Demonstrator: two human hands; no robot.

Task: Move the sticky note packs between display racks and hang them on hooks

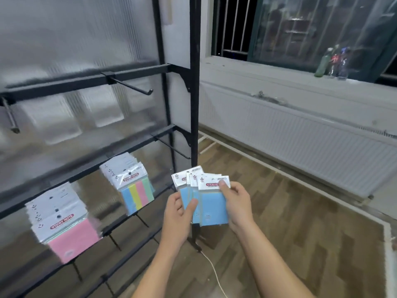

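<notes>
Holding upright blue packs (pixel 211 206), headers up, both hands.

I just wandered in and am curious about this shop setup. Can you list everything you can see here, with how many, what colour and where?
Blue sticky note packs: several, fanned, held in both hands.
Pink sticky note packs: one stack, hanging low on the left of the rack.
Striped sticky note packs: one stack, blue, yellow, pink and green, hanging mid-rack.
Empty hook: one, black, on the upper bar.
Display rack: one, black metal, left half of view.
Bottles: about three, green and dark, on the windowsill.
Radiator: one, white, under the window.
Cable: one, white, on the wooden floor.
Left hand: grips the packs' left side.
Right hand: pinches the front pack.
</notes>
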